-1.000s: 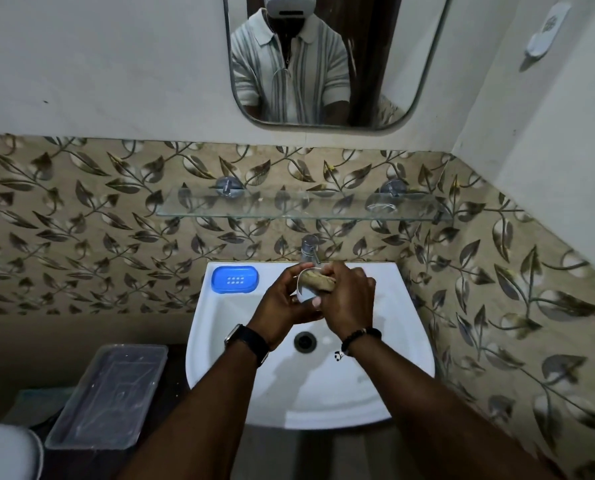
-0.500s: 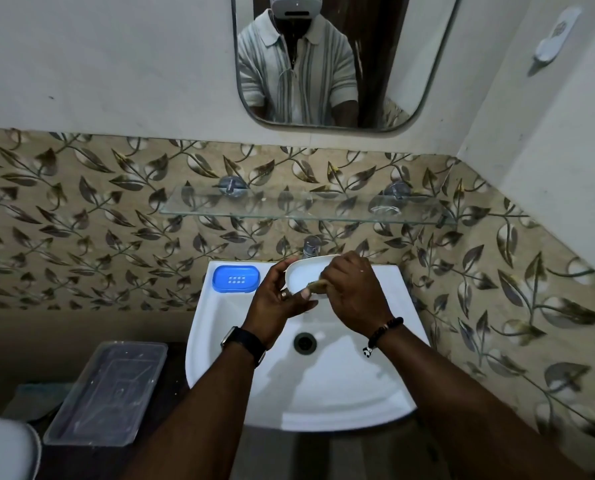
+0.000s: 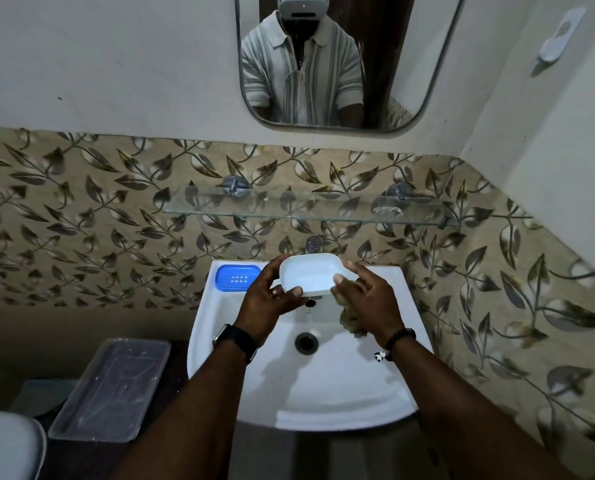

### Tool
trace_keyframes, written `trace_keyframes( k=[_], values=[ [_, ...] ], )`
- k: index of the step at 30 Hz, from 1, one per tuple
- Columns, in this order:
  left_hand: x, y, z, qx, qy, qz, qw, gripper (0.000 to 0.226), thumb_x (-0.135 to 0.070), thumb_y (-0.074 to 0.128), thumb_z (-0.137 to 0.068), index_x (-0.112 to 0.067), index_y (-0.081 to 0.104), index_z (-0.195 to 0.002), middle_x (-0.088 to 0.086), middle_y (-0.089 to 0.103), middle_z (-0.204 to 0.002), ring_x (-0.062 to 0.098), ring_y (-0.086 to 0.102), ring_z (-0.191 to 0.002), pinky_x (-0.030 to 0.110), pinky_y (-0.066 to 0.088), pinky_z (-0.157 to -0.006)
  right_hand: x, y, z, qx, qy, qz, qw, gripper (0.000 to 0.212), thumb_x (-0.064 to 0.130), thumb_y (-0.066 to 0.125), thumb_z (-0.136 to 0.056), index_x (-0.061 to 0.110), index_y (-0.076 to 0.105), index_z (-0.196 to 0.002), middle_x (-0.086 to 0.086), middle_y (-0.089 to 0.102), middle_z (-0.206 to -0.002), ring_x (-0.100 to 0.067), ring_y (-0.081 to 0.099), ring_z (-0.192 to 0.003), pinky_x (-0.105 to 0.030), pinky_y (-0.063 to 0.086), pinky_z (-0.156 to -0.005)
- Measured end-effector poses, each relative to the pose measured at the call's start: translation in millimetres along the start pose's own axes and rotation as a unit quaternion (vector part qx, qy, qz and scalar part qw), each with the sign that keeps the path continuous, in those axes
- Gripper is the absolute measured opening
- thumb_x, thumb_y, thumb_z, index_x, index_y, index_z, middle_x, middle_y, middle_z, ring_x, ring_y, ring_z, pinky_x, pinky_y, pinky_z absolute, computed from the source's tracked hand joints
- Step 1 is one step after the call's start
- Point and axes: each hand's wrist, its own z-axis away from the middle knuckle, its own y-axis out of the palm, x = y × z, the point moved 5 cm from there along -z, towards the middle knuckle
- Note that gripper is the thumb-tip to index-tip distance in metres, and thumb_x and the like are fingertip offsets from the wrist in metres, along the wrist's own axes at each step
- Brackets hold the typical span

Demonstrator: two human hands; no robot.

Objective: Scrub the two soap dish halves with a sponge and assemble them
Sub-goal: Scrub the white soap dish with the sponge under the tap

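A white soap dish half [image 3: 310, 273] is held above the back of the white sink [image 3: 323, 393], hollow side up. My left hand [image 3: 268, 299] grips its left end, thumb on the near rim. My right hand [image 3: 368, 299] holds its right end with thumb and fingers, and a brownish sponge [image 3: 348, 315] is tucked under that palm. The blue soap dish half [image 3: 237, 278], with small drain holes, lies on the sink's back left corner, apart from both hands.
The tap [image 3: 313, 244] stands behind the dish. A glass shelf [image 3: 289, 206] juts from the leaf-patterned wall above it. A clear plastic tray [image 3: 112, 389] sits left of the sink, and a toilet edge [image 3: 5, 445] shows at bottom left. The drain [image 3: 305, 342] lies mid-basin.
The sponge has come out of the white dish and dropped below my right palm. The dish has turned hollow side up and both hands now hold its ends.
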Motion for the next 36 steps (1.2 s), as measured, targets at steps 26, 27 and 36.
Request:
trace_keyframes(
  k=[26, 27, 36],
  values=[
    [49.7, -79.8, 46.2, -0.321, -0.015, -0.048, 0.946, 0.043, -0.034, 0.088, -0.07, -0.023, 0.071, -0.108, 0.009, 0.07, -0.115, 0.029, 0.076, -0.09, 0.04, 0.061, -0.083, -65.4, 115.1, 29.5, 0.043, 0.188, -0.166, 0.967, 0.049, 0.034, 0.079, -0.08, 0.018, 0.065, -0.124, -0.005, 0.075, -0.102, -0.027, 0.073, -0.092, -0.052, 0.059, -0.085],
    [49.8, -79.1, 40.3, -0.326, -0.02, -0.06, 0.943, 0.038, -0.03, 0.087, -0.073, -0.023, 0.071, -0.107, 0.007, 0.07, -0.114, 0.028, 0.076, -0.089, 0.041, 0.06, -0.084, -67.5, 117.6, 24.8, 0.044, 0.195, -0.174, 0.964, 0.049, 0.032, 0.079, -0.08, 0.017, 0.065, -0.125, -0.006, 0.076, -0.102, -0.029, 0.073, -0.092, -0.053, 0.059, -0.085],
    [62.5, -84.9, -38.3, -0.291, -0.11, -0.267, 0.912, 0.042, -0.026, 0.077, -0.085, -0.013, 0.067, -0.124, 0.007, 0.07, -0.118, 0.025, 0.069, -0.099, 0.041, 0.057, -0.089, -79.2, 138.8, -31.4, 0.011, 0.217, -0.253, 0.943, 0.057, 0.019, 0.077, -0.084, 0.02, 0.056, -0.137, -0.013, 0.071, -0.118, -0.036, 0.068, -0.107, -0.058, 0.053, -0.094]
  ],
)
